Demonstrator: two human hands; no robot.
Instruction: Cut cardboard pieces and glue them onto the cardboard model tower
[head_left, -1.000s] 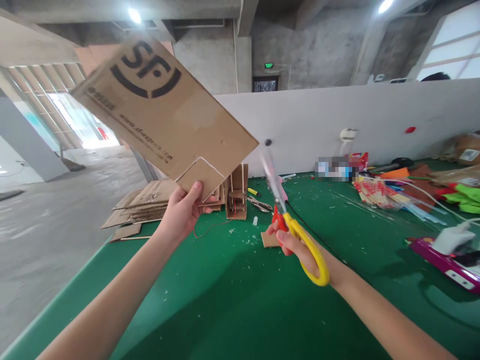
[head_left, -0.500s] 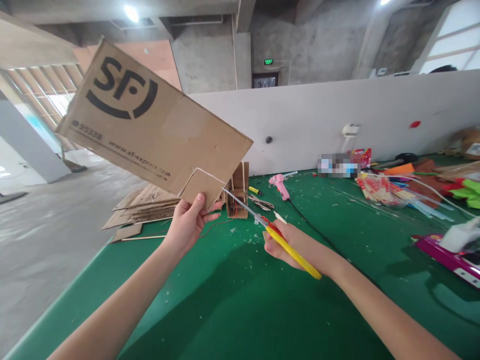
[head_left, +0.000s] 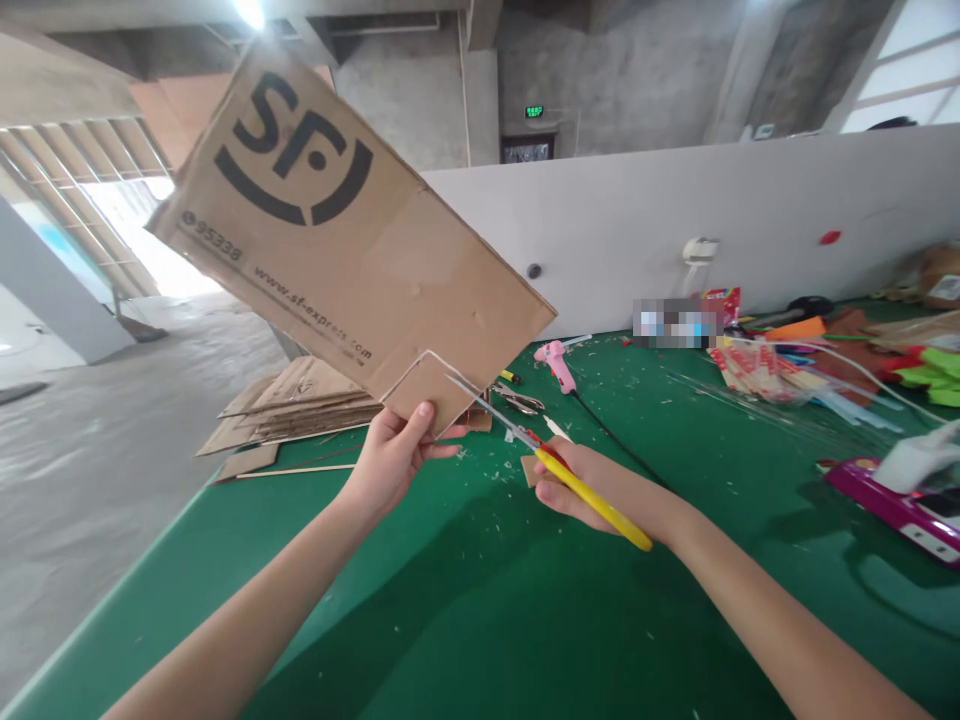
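My left hand [head_left: 401,450] pinches the lower edge of a large brown cardboard sheet [head_left: 405,270] with black "SF" print, held tilted in the air. A pale line marks a corner shape around my thumb on the sheet. My right hand [head_left: 592,480] is closed on scissors [head_left: 585,492] with yellow and red handles. Their blades reach up-left and overlap the sheet's lower part, just right of my left thumb. A small cardboard piece [head_left: 529,472] shows beside my right fingers.
Stacked cardboard [head_left: 292,405] lies at the green table's [head_left: 450,620] left. Behind my right hand are pliers [head_left: 517,400] and a pink glue gun [head_left: 556,366] with a black cord. A purple power strip [head_left: 892,510] sits at the right, before assorted craft strips [head_left: 765,370].
The cardboard sheet and my left hand have moved to the right in view, and the sheet is tilted more steeply. The scissor blades now overlap the sheet farther in from its edge.
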